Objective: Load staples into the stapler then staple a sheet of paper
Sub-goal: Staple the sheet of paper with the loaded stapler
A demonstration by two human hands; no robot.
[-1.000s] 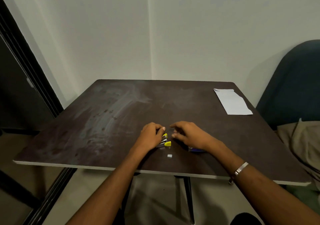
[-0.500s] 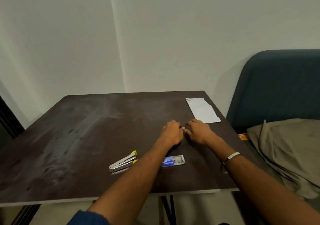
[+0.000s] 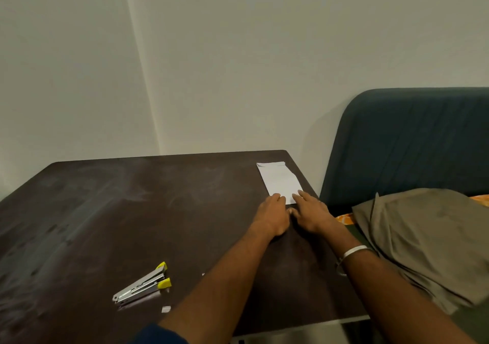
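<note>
A white sheet of paper [image 3: 279, 179] lies at the far right of the dark table [image 3: 132, 211]. My left hand [image 3: 272, 215] has its fingertips on the paper's near left corner. My right hand [image 3: 312, 210] lies flat beside it, fingers straight, touching the near right corner. A metal stapler with yellow ends [image 3: 144, 284] lies alone near the front of the table, left of my left forearm. A small strip of staples [image 3: 166, 309] lies just in front of it. The staple box is hidden behind my left forearm.
A dark blue upholstered seat back [image 3: 410, 142] stands right of the table, with a folded tan cloth [image 3: 428, 240] on the seat. White walls close off the back. The table's right edge runs just past the paper.
Both hands have left the stapler and travelled to the far right, reaching the paper's near edge. My view has swung right, so the stapler now sits at lower left.
</note>
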